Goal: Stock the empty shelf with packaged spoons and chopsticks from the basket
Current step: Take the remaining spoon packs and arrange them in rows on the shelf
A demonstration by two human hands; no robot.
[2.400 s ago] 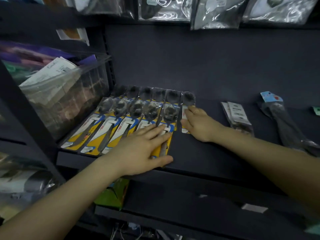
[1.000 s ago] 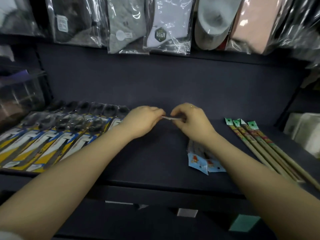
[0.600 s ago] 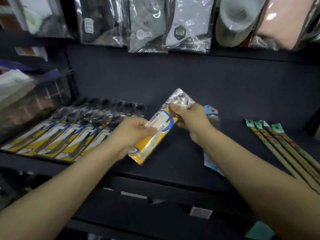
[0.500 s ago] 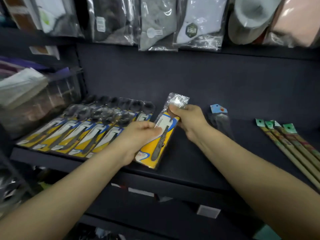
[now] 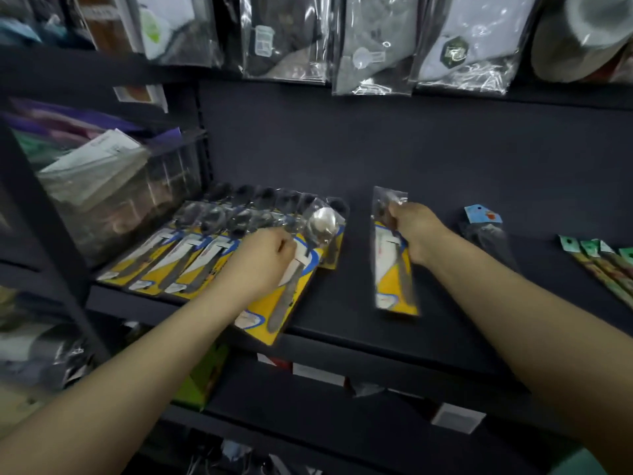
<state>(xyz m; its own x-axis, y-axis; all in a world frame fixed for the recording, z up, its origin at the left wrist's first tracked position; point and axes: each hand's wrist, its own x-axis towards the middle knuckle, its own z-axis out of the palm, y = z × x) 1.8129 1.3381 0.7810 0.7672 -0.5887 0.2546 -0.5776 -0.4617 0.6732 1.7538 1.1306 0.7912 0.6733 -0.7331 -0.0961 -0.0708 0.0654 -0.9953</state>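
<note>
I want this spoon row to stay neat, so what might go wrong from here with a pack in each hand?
1. The spoon pack under the left hand sticks out past the shelf edge; released there, it may tip off.
2. It lies over the spoon row, so sliding it in could shove neighbours askew.
3. The right hand pinches its pack by the top only, so it may swing or slip.

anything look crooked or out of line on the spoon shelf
Yes. The yellow-carded spoon pack under the left hand overhangs the dark shelf's front edge, forward of the neat row of spoon packs. The similar pack gripped by the right hand stands apart, unplaced.
</note>
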